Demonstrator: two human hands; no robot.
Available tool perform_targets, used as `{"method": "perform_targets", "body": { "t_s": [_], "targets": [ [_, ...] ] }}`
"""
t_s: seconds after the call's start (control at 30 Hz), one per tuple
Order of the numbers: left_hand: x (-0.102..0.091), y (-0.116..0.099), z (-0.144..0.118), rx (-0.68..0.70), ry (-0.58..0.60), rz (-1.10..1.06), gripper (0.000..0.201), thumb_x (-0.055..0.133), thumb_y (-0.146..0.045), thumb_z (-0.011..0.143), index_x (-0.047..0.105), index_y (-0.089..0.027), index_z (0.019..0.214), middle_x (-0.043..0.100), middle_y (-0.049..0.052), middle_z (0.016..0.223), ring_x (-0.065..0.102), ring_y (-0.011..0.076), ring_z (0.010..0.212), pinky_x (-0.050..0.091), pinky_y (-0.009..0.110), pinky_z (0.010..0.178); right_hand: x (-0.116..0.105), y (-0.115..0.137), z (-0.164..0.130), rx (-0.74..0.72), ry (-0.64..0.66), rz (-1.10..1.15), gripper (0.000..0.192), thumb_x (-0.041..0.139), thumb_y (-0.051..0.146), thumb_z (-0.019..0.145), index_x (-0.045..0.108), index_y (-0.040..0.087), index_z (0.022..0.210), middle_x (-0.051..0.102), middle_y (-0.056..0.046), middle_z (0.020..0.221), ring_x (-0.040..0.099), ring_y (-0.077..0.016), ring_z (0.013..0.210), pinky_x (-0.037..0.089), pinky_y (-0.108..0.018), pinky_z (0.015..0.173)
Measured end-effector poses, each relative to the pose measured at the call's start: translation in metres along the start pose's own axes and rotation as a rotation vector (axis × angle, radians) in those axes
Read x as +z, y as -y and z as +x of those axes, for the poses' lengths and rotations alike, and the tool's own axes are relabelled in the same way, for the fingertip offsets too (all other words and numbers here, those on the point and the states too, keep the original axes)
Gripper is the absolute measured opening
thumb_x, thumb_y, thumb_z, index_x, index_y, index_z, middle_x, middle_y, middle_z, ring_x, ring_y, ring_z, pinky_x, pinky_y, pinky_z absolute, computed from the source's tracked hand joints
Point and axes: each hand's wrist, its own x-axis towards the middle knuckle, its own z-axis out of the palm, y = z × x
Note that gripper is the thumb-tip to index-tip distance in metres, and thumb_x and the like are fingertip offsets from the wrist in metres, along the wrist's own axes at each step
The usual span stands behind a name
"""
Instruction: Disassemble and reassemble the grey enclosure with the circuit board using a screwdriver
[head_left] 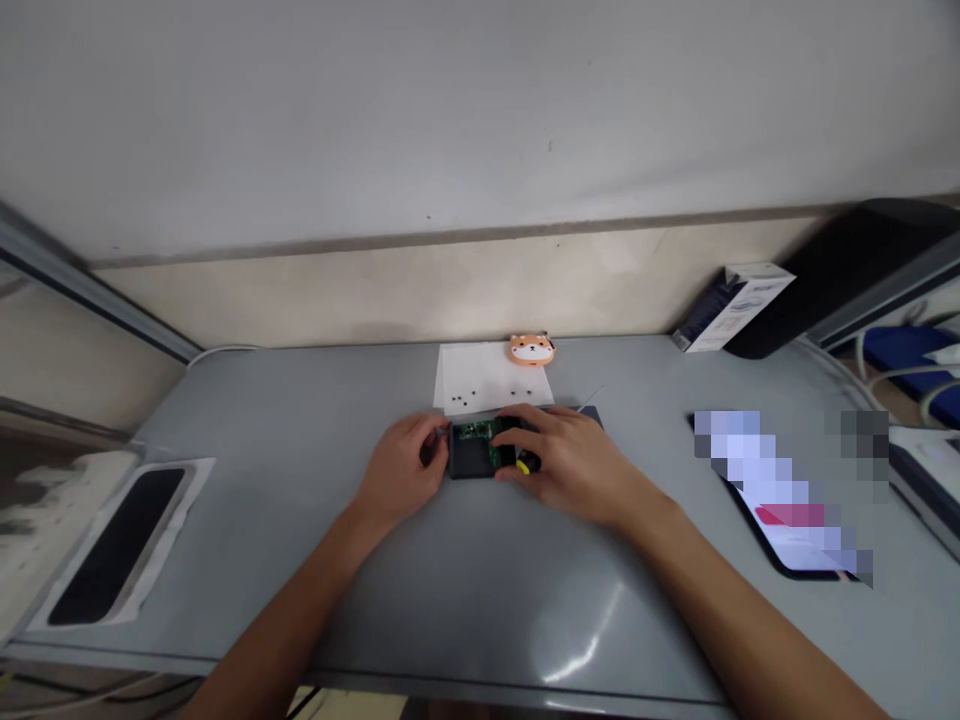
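A small open black case (471, 462) with a green circuit board (472, 431) inside lies flat near the middle of the desk. My left hand (405, 462) is closed at the case's left edge, thumb and fingertips pinching it. My right hand (574, 458) curls over the right end, its fingertips touching the board and case. Tucked under that hand is a screwdriver with a black and yellow handle (528, 462); a thin shaft shows beyond the knuckles. Part of a dark flat piece (592, 412) sticks out behind the right hand. My right palm hides the rest.
Several tiny dark screws (465, 402) lie on white paper (491, 375) behind the case, with an orange animal-face pouch (532, 349) on its back edge. A phone (780, 510) lies right, a dark phone-like slab (120, 545) left. A box (735, 306) leans against a black cylinder (840, 270).
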Motion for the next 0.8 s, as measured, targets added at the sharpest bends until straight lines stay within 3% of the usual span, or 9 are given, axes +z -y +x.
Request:
{"method": "perform_targets", "body": {
  "t_s": [0.5,0.8],
  "targets": [
    [0.0,0.005,-0.004,0.006,0.026,-0.04,0.022,0.053,-0.023,0.097,0.072,-0.022,0.108,0.07,0.003,0.084,0.066,0.0211,0.081,0.057,0.039,0.089,0.01,0.001,-0.003,-0.004,-0.088,0.018,0.022,0.085,0.031,0.084,0.081,0.025,0.105,0.078,-0.008,0.13,0.079,-0.0253,0.096,0.062,-0.041,0.086],
    [0.002,0.009,-0.002,-0.001,0.026,-0.043,0.021,0.052,-0.024,0.099,0.072,-0.023,0.105,0.07,0.002,0.083,0.066,0.0204,0.08,0.056,0.037,0.087,0.01,0.005,-0.001,-0.026,0.05,-0.028,0.023,0.083,0.031,0.087,0.079,0.024,0.109,0.077,-0.01,0.129,0.077,-0.0261,0.098,0.059,-0.042,0.084]
  ]
}}
